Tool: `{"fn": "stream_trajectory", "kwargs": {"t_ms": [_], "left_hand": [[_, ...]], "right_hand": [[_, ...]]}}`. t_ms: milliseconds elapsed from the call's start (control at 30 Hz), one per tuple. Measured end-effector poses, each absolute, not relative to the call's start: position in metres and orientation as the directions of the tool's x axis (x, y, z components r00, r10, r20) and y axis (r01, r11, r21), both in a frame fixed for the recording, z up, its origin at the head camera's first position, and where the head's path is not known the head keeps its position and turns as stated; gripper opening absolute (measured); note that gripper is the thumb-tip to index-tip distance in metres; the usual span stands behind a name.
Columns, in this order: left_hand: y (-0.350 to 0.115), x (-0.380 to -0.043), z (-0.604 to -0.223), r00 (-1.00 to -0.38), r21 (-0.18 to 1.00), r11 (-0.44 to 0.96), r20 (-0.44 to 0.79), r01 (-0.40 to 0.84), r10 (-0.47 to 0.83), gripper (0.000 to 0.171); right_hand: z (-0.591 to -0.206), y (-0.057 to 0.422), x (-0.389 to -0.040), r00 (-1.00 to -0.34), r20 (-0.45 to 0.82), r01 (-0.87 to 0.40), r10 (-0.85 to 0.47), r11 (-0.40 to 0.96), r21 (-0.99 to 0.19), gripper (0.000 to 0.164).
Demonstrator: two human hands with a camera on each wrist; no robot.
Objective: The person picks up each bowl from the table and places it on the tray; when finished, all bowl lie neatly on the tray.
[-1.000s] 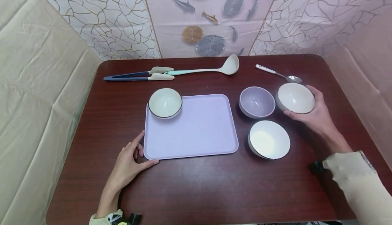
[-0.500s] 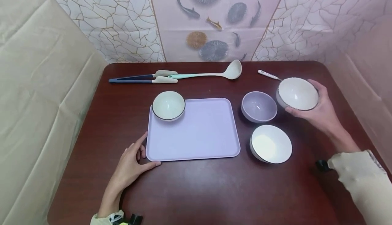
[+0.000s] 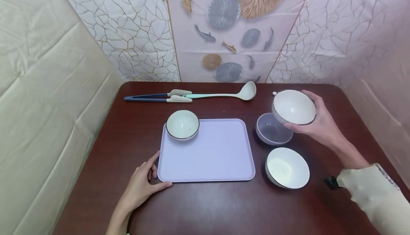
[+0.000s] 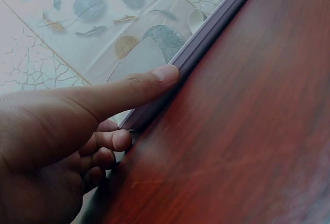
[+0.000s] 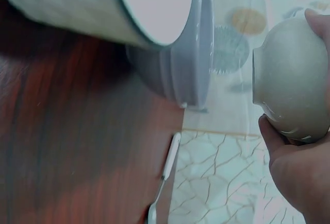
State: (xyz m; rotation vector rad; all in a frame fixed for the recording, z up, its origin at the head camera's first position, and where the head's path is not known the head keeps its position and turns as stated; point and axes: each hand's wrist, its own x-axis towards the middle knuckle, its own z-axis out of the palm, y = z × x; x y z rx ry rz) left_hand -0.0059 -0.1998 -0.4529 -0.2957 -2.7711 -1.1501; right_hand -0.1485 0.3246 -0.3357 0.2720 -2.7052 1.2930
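The dark desk (image 3: 205,210) carries everything except one bowl. Left of its middle lies the lilac tray (image 3: 211,153), its long sides roughly parallel to the desk's far edge. The left hand (image 3: 141,180) straddles the tray's near left corner, thumb on the near rim, index finger against the left rim, the two spread apart; this looks meant to steady the tray, not lift it. The white bowl (image 3: 287,169) stands upright off the tray's near right corner. The rough-rimmed bowl (image 3: 294,107) is in the air towards the desk's far right corner: the right hand (image 3: 321,126) clamps its outer wall between thumb and fingers, likely to keep it upright and its inside untouched. The purple bowl (image 3: 270,128) stands off the tray's right edge, partly hidden by the held one. The pale green bowl (image 3: 182,124) sits at the tray's far left corner, perhaps so it takes little of the middle. The ladle (image 3: 248,91) and tongs (image 3: 160,100) line the desk's far edge, probably set back from the hands. The spoon (image 5: 170,158) lies near the far right corner
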Motion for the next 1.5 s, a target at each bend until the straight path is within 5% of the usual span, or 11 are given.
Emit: {"fn": "stream_trajectory", "kwargs": {"t_ms": [1167, 1500], "left_hand": [[-0.201, 0.001, -0.449, -0.973, 0.677, 0.701, 0.195, 0.222, 0.12, 0.105], [-0.201, 0.003, -0.448, -0.978, 0.686, 0.699, 0.177, 0.202, 0.11, 0.104]], "right_hand": [[-0.338, 0.231, -0.154, -0.916, 0.231, -0.377, -0.326, 0.509, -0.774, 0.112], [-0.347, 0.208, -0.156, -0.906, 0.144, -0.336, -0.397, 0.471, -0.815, 0.112]]}}
